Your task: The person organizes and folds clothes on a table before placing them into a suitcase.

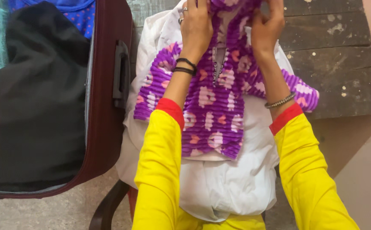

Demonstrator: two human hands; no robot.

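Dark wooden planks (pixel 343 64) carry a white cloth (pixel 228 179) – on it lies the purple top (pixel 211 115). Left hand (pixel 196 27) and right hand (pixel 267 25) pinch its collar closed, keeping it flat beside the open suitcase (pixel 104 127).

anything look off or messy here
Nothing is spilled or torn. The wooden surface is worn, with pale flecks. The white cloth sags over its front edge. Both the left hand and right hand grip the purple patterned garment.
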